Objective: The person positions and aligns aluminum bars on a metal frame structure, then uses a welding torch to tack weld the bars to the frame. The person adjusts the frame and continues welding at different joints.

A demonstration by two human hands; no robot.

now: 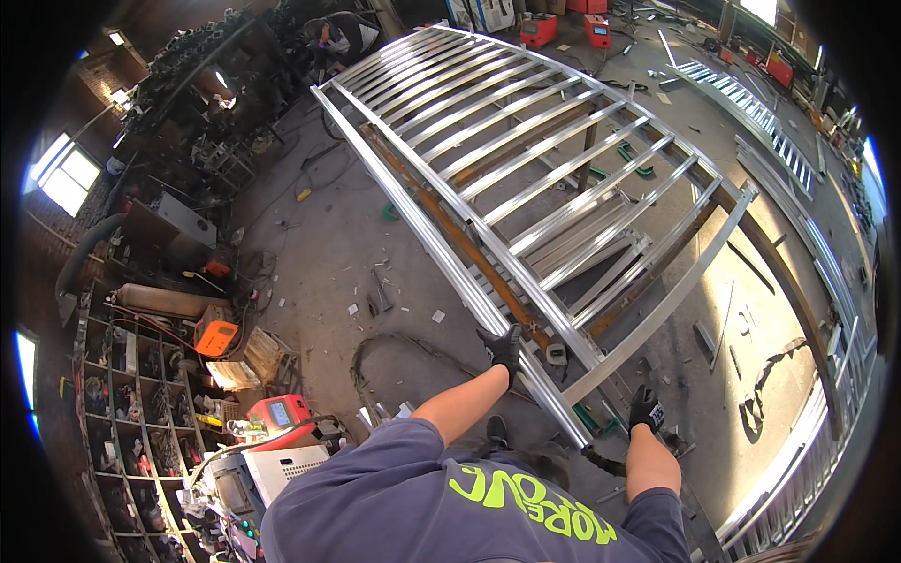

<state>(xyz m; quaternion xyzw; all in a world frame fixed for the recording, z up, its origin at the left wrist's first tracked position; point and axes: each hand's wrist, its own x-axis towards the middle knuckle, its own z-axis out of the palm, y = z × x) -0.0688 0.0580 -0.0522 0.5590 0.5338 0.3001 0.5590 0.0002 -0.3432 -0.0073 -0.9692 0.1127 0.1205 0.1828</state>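
Observation:
A long shiny aluminium rail slopes from the far left down to near my body. My left hand, in a black glove, grips its near part from the left side. Beside the rail a large aluminium frame with several crossbars lies on raised rusty steel supports. A curved flat bar spans the frame's near right end. Just past that bar's near end is my right hand, also black-gloved; its fingers are too small and shaded to tell whether it holds anything.
Compartment shelving stands at left, with an orange machine and a red machine beside it. A cable loops across the floor. More aluminium lengths lie at right. Another person bends over at the far left.

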